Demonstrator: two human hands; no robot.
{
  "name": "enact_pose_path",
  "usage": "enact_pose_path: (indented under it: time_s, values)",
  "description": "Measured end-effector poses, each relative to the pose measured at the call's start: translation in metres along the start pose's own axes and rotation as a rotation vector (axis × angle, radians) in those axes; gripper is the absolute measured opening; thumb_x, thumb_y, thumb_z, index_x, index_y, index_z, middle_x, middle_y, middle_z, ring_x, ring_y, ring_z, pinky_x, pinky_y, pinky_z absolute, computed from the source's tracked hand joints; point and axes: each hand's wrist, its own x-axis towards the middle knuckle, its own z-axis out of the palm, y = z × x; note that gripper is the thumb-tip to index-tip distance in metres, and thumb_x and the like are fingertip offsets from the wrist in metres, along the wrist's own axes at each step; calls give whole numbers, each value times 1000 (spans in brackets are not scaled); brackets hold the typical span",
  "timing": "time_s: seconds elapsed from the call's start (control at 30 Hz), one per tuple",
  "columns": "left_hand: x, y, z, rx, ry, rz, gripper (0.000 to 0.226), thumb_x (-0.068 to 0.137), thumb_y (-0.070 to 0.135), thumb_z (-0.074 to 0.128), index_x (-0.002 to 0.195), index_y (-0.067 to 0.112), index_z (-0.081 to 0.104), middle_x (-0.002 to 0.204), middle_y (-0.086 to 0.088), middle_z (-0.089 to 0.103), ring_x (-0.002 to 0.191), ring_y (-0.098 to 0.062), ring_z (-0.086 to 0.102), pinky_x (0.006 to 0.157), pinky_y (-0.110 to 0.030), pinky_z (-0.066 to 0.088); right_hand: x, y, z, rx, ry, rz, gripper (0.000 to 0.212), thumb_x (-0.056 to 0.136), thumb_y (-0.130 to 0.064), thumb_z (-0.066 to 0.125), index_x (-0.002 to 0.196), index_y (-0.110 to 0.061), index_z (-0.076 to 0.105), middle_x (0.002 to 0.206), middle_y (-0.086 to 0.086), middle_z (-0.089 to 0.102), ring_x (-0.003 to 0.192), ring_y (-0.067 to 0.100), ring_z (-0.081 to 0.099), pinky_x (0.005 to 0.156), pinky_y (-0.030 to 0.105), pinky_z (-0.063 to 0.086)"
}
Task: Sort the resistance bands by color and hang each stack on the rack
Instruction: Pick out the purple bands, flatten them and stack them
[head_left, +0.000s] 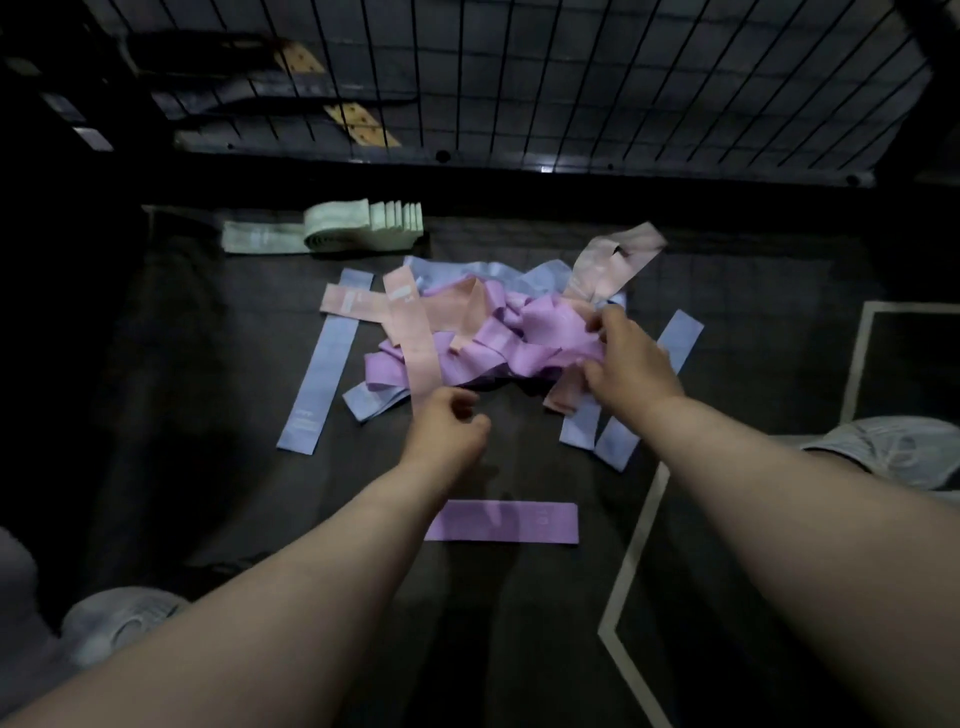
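1. The mixed pile (467, 322) of pink, blue and purple bands lies on the dark mat (208, 415) just beyond both hands. Its purple bands (524, 332) bunch under and to the left of the right hand.
2. A single purple band (501, 522) lies flat nearer the person than either hand, between the forearms. A green stack (337, 228) sits well beyond the left hand, and the wire rack (519, 78) stands farther off still.
3. The right hand (631, 358) has thumb and fingers curled round a fold of the purple bands at the pile's right side.
4. The left hand (447, 428) hovers at the pile's near edge, fingers loosely curled and holding nothing. Whether it touches the long pink band (415, 343) just beyond it cannot be told.
5. Both forearms reach forward, backs of the hands turned up.
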Motion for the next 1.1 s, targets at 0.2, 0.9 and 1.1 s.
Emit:
enact_pose_path:
  time_s: [0.2,0.9,1.1]
  values:
    - [-38,107,-18,-152,-144,282,50,86,1,57,133,19,57,119,-4,64,91,-15,65,82,-35,60,-14,-59,-99,241,-95,-283,10,93,-17,66,102,-15,71,91,-3,65,86,11,61,65,18,43]
    - [-201,180,-163,-326,-534,465,26,70,25,72,87,6,65,90,-22,55,80,-32,51,69,-37,41,-185,-120,-244,960,-445,-384,15,96,-20,63,98,-6,68,89,10,65,80,20,62,80,31,52]
    - [-200,165,-143,-358,-490,547,63,75,6,59,138,6,52,133,-15,63,123,-30,61,102,-42,48,-190,-132,-228,1083,-343,-425,11,92,-18,68,102,-16,69,82,-3,69,74,8,64,67,22,55]
